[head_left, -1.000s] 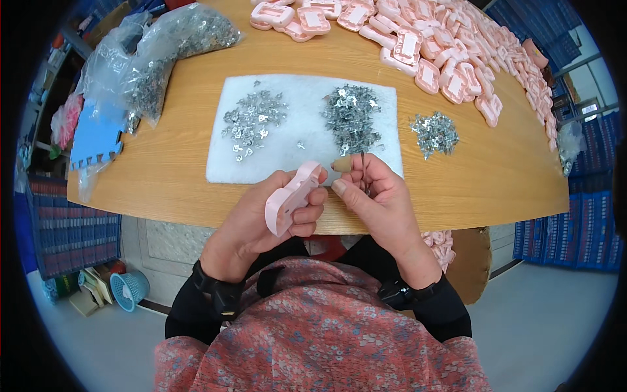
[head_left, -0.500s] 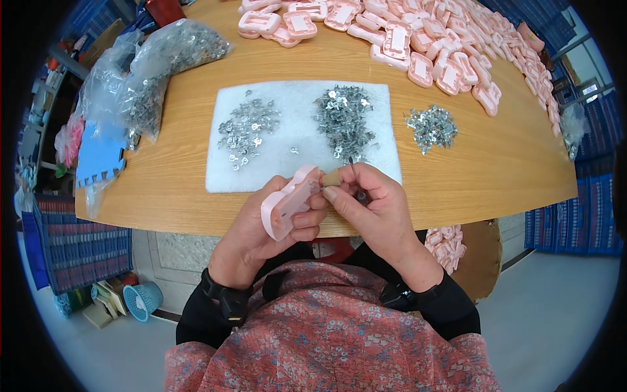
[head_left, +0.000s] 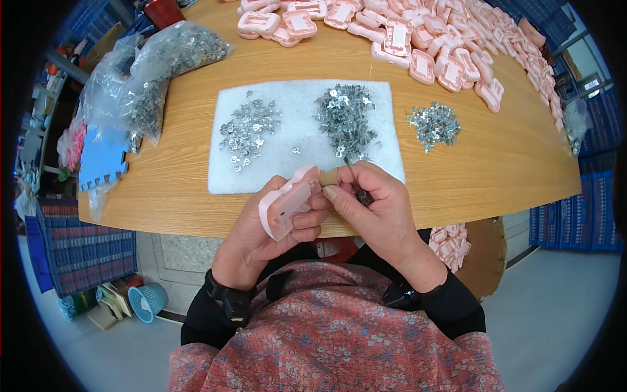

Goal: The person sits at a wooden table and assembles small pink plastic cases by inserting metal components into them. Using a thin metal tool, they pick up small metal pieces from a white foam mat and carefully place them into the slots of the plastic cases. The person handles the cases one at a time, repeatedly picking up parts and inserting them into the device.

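Above the table's near edge, my left hand [head_left: 251, 225] is closed around a pink plastic shell [head_left: 287, 208], tilted with its wavy rim up. My right hand [head_left: 379, 206] meets it at the shell's right end, thumb and forefinger pinched together. A tan finger cover [head_left: 330, 177] sits on a right fingertip. Tucked in the right fingers is a slim dark metal tool [head_left: 353, 171], its exact kind unclear. Whatever small part lies between the fingertips is hidden. Beyond the hands, a white foam pad [head_left: 287, 179] carries two piles of small metal clips, a sparser left pile [head_left: 251, 127] and a denser right pile [head_left: 345, 121].
Another metal clip pile [head_left: 434, 125] lies right of the pad. Many pink shells [head_left: 450, 72] are heaped at the back right. Plastic bags of metal parts [head_left: 147, 98] and a blue foam mat [head_left: 103, 157] are at the left. More pink shells [head_left: 450, 245] sit below the table edge.
Both hands keep almost the same pose on the pink shell. The dark tool in my right hand has tilted slightly, its tip shifting left. The whole view has shifted slightly.
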`<state>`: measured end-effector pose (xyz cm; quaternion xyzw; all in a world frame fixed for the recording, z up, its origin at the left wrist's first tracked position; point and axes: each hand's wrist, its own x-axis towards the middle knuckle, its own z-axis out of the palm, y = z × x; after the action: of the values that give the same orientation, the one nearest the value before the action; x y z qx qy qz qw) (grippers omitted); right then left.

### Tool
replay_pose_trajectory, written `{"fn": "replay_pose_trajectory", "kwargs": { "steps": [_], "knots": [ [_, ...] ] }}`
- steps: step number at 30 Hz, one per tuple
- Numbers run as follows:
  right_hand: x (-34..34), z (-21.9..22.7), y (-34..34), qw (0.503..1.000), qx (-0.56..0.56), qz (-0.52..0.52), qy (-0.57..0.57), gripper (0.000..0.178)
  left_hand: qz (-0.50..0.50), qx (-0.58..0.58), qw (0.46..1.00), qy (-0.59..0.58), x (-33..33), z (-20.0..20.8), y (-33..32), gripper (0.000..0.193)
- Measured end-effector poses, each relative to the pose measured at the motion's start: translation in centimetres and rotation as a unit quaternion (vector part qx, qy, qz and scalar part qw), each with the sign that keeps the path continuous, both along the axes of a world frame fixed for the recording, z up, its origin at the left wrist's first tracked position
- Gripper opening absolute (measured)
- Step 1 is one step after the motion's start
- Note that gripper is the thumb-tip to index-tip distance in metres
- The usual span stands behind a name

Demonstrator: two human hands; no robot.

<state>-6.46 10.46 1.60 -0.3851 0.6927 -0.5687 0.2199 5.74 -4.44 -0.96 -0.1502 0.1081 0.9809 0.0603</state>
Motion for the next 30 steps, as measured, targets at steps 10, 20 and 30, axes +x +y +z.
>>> {"fn": "replay_pose_trajectory", "kwargs": {
  "steps": [10, 20, 30],
  "knots": [
    [0.1, -0.2, -0.1, 0.998, -0.020, -0.009, -0.057, 0.016, -0.016, 0.049, 0.998, 0.040, -0.1, -0.7, -0.2, 0.033],
    [-1.8, -0.3, 0.2, 0.988, 0.047, 0.067, -0.130, 0.017, -0.091, 0.043, 0.995, 0.016, -0.2, -0.3, 0.3, 0.036],
    [-2.0, 0.3, 1.2, 0.988, -0.014, 0.014, -0.155, 0.027, -0.045, 0.019, 0.997, 0.056, 0.1, -0.6, 0.1, 0.037]
  ]
}}
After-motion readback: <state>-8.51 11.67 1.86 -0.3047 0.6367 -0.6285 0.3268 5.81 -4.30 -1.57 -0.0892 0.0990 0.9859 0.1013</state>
